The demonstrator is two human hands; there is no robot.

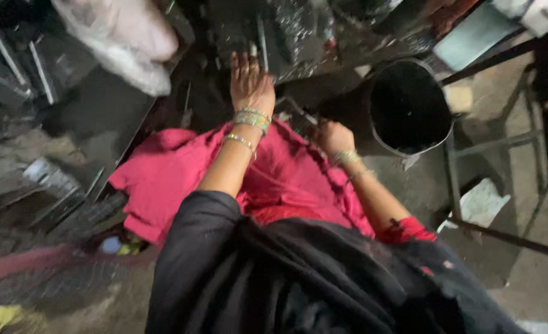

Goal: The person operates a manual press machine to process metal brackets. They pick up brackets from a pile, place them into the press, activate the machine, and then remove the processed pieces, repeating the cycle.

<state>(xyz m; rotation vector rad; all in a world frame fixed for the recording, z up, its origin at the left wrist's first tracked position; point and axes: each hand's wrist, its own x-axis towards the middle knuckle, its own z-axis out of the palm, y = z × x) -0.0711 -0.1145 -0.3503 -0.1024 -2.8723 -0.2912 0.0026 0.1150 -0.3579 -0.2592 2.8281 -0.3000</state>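
Black shawl [299, 278] nearest the camera, draped over the person's lap, w/ pink cloth [181, 173] spread beyond it over the knees. Both forearms reach out over the pink, bangles on each wrist.

Right hand [334, 137] is the closer one: grip curled shut round the near end of a thin metal strip [299, 111], as far as the blur allows. The strip runs up-left from the fist toward the other wrist.

Left hand [251, 81] is farther out. Its grip is spread, fingers straight, palm down, resting flat on the shiny metal pile [299, 37] at the top of view. It grasps nothing.

Just right of the right hand is a black bucket [410, 108], upright on the floor, inside too dark to read. A metal stand [456, 179] is beside it, a paper scrap [481, 201] below. Far left are more metal strips [45, 62] in a heap, and a white bag [125, 43] above them.

Step in hand, prob.: one piece held in the right while the left steadies or feels over the stock. Any further handling calls for a firm hold on the strip and care w/ thin edges, esp. as the pile looks loose and crowded.
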